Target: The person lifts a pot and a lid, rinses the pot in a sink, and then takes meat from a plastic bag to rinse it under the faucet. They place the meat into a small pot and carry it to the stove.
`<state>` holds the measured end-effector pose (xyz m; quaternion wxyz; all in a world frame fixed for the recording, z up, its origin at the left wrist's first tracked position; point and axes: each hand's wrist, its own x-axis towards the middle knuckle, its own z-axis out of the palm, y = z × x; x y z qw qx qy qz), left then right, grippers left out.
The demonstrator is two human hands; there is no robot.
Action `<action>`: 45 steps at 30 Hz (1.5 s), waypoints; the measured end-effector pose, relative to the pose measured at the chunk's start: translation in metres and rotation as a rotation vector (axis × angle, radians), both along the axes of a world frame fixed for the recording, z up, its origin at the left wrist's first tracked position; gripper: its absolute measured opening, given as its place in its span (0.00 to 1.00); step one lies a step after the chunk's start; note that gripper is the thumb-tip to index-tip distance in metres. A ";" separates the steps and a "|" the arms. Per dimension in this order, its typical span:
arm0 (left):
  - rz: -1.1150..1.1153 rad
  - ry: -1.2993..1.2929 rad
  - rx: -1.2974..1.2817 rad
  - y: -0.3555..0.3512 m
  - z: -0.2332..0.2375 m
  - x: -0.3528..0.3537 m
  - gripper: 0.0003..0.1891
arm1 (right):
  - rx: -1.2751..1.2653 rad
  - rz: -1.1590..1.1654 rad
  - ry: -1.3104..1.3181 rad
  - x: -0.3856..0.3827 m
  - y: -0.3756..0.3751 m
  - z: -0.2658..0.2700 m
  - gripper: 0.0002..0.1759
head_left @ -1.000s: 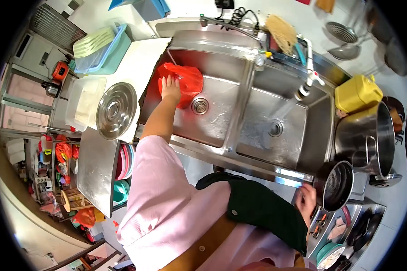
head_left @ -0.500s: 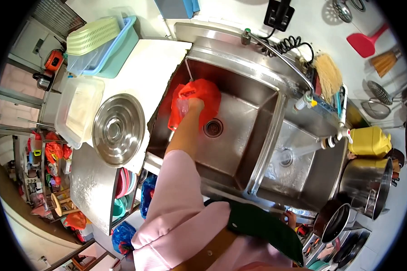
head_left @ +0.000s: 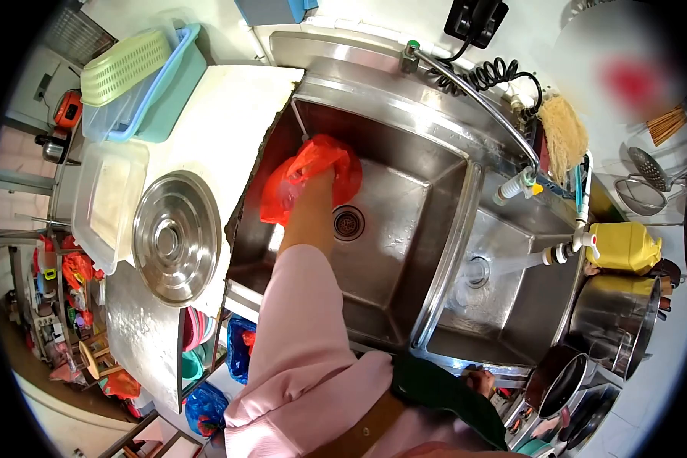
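In the left basin of the steel sink (head_left: 389, 294), a red plastic bag (head_left: 336, 156) lies against the left wall. My left hand (head_left: 318, 183) reaches down into the bag's mouth, and the red film hides its fingers. Some clear plastic (head_left: 288, 191) shows beside my wrist, inside the bag. My right hand (head_left: 479, 382) is low, by the sink's front edge near a dark pot (head_left: 553, 382). Its fingers look curled, and what they hold, if anything, is hidden.
Water runs from a white-handled tap (head_left: 565, 250) into the right basin. On the left counter (head_left: 244, 99) are a round steel lid (head_left: 177, 237), a clear plastic box (head_left: 111, 198) and stacked baskets (head_left: 160, 99). A yellow jug (head_left: 622, 246) and large steel pot (head_left: 614, 320) stand right.
My view has shifted slightly. My left hand has gone deeper into the red bag, whose mouth now rises around the wrist. My right hand stays near the sink's front edge.
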<state>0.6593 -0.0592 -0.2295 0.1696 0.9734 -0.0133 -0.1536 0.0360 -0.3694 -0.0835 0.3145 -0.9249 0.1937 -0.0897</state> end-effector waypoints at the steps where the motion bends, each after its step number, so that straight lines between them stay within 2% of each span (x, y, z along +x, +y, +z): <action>1: -0.001 -0.035 -0.027 0.003 0.010 0.001 0.15 | 0.003 0.006 0.003 0.000 0.000 0.000 0.11; 4: 0.011 -0.134 -0.104 0.021 0.054 0.004 0.15 | 0.426 -0.265 0.126 -0.001 0.001 0.005 0.11; 5: 0.017 -0.162 -0.128 0.027 0.073 0.003 0.15 | 0.432 -0.251 0.127 0.003 0.000 0.006 0.11; 7: 0.040 -0.188 -0.146 0.037 0.117 -0.007 0.15 | 0.163 -0.214 0.166 0.015 -0.003 0.006 0.10; 8: 0.085 -0.155 -0.142 0.039 0.149 -0.014 0.15 | 0.198 -0.155 0.136 0.039 0.005 0.031 0.10; 9: 0.133 -0.120 -0.138 0.041 0.177 -0.022 0.14 | 0.202 -0.139 0.134 0.053 0.007 0.033 0.10; 11: 0.061 -0.155 -0.194 0.048 0.215 -0.038 0.12 | 0.171 0.000 -0.114 0.075 0.008 0.035 0.09; 13: 0.167 -0.146 -0.259 0.055 0.241 -0.057 0.13 | 0.208 0.111 -0.146 0.104 0.007 0.046 0.09; 14: 0.135 -0.138 -0.307 0.057 0.247 -0.069 0.13 | 0.244 0.197 -0.176 0.120 0.008 0.051 0.09; 16: 0.106 -0.109 -0.377 0.047 0.272 -0.102 0.13 | 0.328 0.271 -0.067 0.156 0.008 0.057 0.08; 18: 0.012 -0.250 -0.377 0.028 0.292 -0.142 0.14 | 0.256 0.431 -0.148 0.202 0.023 0.089 0.06; 19: 0.028 -0.228 -0.450 0.016 0.305 -0.163 0.16 | 0.276 0.482 -0.202 0.223 0.034 0.106 0.06; 20: -0.094 -0.379 -0.515 0.007 0.302 -0.179 0.15 | 0.304 0.541 -0.249 0.244 0.047 0.120 0.06; 21: -0.200 -0.262 -0.671 -0.006 0.346 -0.213 0.13 | 0.224 0.686 -0.374 0.268 0.059 0.127 0.10; 22: -0.308 -0.084 -0.548 -0.013 0.354 -0.228 0.10 | 0.218 0.739 -0.359 0.287 0.079 0.146 0.16; 23: -0.202 0.076 -0.690 -0.017 0.351 -0.244 0.11 | 0.237 0.775 -0.304 0.302 0.093 0.151 0.24; 24: -0.115 -0.162 -0.333 -0.033 0.340 -0.250 0.12 | 0.267 0.796 -0.308 0.315 0.113 0.163 0.28; 25: -0.154 -0.377 -0.670 -0.036 0.299 -0.251 0.13 | 0.313 0.783 -0.208 0.324 0.126 0.163 0.31; 27: -0.105 -0.427 -0.627 -0.047 0.298 -0.273 0.14 | 0.076 0.864 -0.244 0.341 0.131 0.139 0.30; 29: -0.094 -0.373 -0.707 -0.043 0.284 -0.287 0.17 | 0.086 0.927 -0.117 0.341 0.128 0.120 0.26; 30: -0.107 -0.326 -0.801 -0.035 0.288 -0.300 0.17 | 0.101 0.901 -0.069 0.337 0.128 0.111 0.18; 31: -0.118 -0.275 -0.895 -0.024 0.290 -0.313 0.17 | 0.061 0.852 -0.009 0.326 0.136 0.119 0.15; 32: -0.124 -0.372 -0.990 -0.017 0.276 -0.322 0.18 | 0.023 0.799 0.044 0.315 0.145 0.128 0.12; 33: -0.133 -0.475 -1.081 -0.008 0.262 -0.330 0.19 | 0.011 0.822 -0.025 0.309 0.146 0.122 0.09; 34: -0.108 -0.524 -1.106 0.022 0.283 -0.350 0.20 | -0.003 0.848 -0.095 0.308 0.143 0.112 0.08; 35: -0.129 -0.778 -0.926 0.048 0.266 -0.355 0.18 | 0.084 0.808 -0.058 0.306 0.137 0.096 0.08; 36: 0.025 -0.694 -1.031 0.082 0.255 -0.373 0.13 | 0.169 0.763 -0.021 0.304 0.134 0.080 0.08; 37: 0.334 -0.536 -1.052 0.115 0.244 -0.395 0.07 | 0.186 0.709 -0.053 0.298 0.136 0.074 0.08; 38: 0.437 -0.727 -0.870 0.155 0.216 -0.409 0.03 | 0.207 0.636 -0.067 0.292 0.146 0.078 0.09; 39: 0.597 -0.589 -0.828 0.199 0.180 -0.428 0.02 | 0.280 0.525 -0.082 0.287 0.151 0.075 0.09; 41: 0.947 -0.476 -0.714 0.288 0.116 -0.470 0.04 | 0.378 0.473 0.019 0.290 0.145 0.061 0.11; 42: 1.172 -0.467 -0.679 0.332 0.070 -0.489 0.04 | 0.377 0.448 -0.036 0.293 0.144 0.052 0.10; 43: 1.340 -0.383 -0.600 0.374 0.056 -0.509 0.06 | 0.385 0.386 -0.084 0.290 0.166 0.064 0.10; 44: 1.485 -0.347 -0.329 0.418 0.012 -0.526 0.07 | 0.369 0.355 -0.073 0.294 0.162 0.061 0.09; 45: 1.620 -0.235 -0.205 0.460 -0.018 -0.542 0.09 | 0.382 0.366 -0.051 0.298 0.157 0.058 0.10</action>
